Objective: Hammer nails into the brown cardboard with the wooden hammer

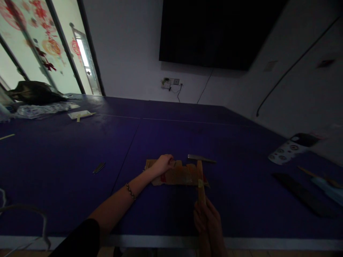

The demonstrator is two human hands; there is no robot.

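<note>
A torn piece of brown cardboard (174,176) lies on the purple table (80,200). My left hand (163,165) rests on its upper left part, fingers curled together; whatever they might pinch is too small to make out. A bracelet circles that wrist. Low on the right, my right hand (207,216) is closed around the lower end of a flat wooden stick (200,178), which points away from me across the cardboard's right end. Just beyond the stick's tip lies a flat metal tool (201,158).
Small metal pieces (99,167) lie left of the cardboard. At right are a black strip (302,194), a blue item (328,189) and a patterned container (289,150). A white tray (80,114) and plastic wrap (43,109) sit far left. A cable (44,221) hangs at near left.
</note>
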